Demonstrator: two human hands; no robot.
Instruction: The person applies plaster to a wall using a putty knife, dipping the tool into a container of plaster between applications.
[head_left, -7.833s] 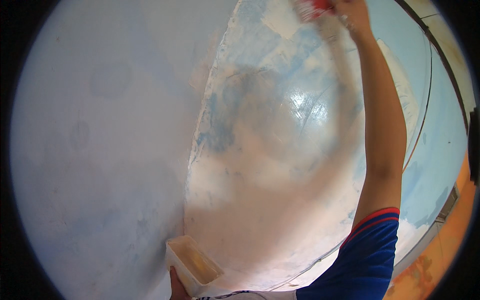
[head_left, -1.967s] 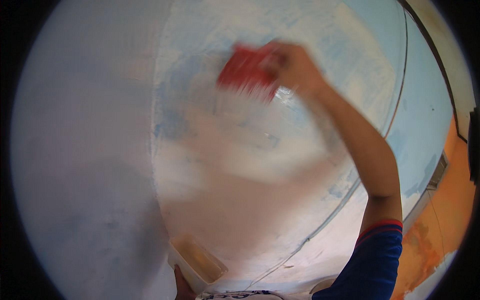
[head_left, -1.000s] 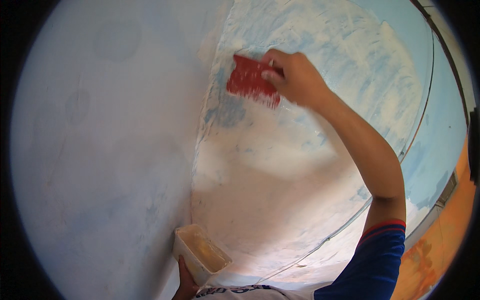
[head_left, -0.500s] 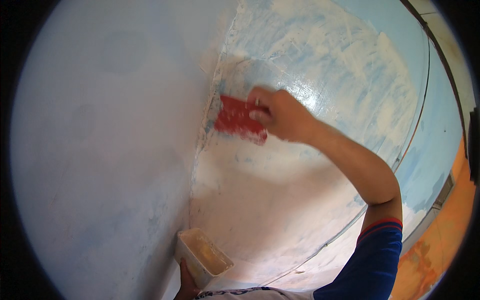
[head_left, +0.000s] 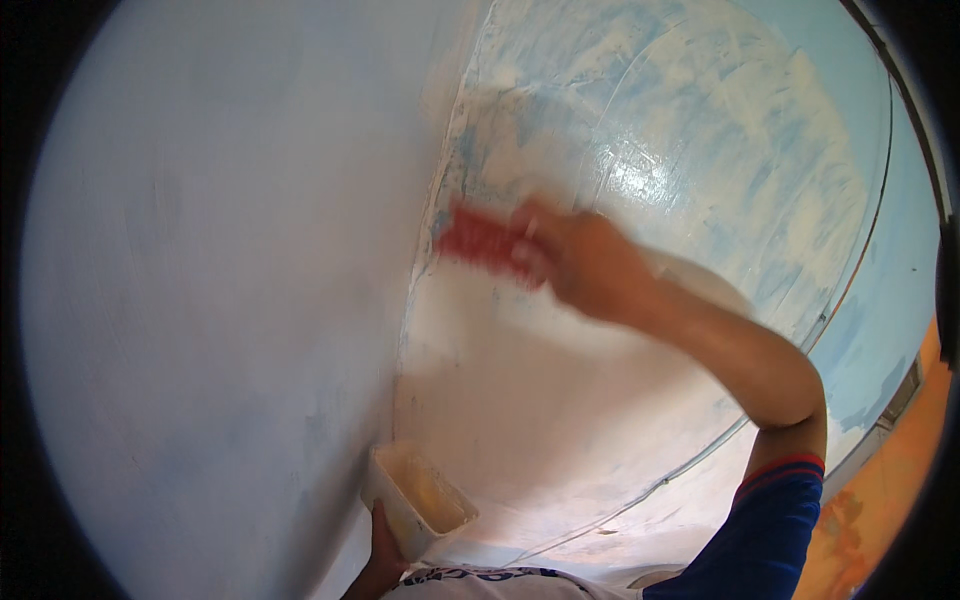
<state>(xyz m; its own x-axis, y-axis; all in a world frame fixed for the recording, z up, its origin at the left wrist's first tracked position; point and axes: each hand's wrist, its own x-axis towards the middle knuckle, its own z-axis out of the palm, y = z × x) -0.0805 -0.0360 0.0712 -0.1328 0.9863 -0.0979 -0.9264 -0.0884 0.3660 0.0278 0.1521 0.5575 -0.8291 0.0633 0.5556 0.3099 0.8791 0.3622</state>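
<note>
Blurred by motion, my right hand (head_left: 602, 265) is closed round a red putty spreader (head_left: 484, 246). Its blade lies at the putty-smeared wall (head_left: 560, 350), close beside the inside corner (head_left: 420, 262), and looks narrow, as if seen at a slant. Whether the edge touches the wall is hard to tell. Low in the picture, my left hand (head_left: 385, 552) grips a pale rectangular tub (head_left: 402, 522) by its side. The tub is tilted with its opening up, and some cream-coloured material shows inside; most of my left fingers are hidden beneath it.
A smooth bluish-white wall (head_left: 230, 280) meets the coated one along the corner. Cream patches over light blue paint cover the upper right. A thin cable (head_left: 665, 482) runs across the lower wall, and an orange wall section (head_left: 875, 490) stands at far right.
The spreader has turned, so less of its face shows, and it sits slightly lower along the corner. The whole view has shifted a little; the tub stays in my left hand.
</note>
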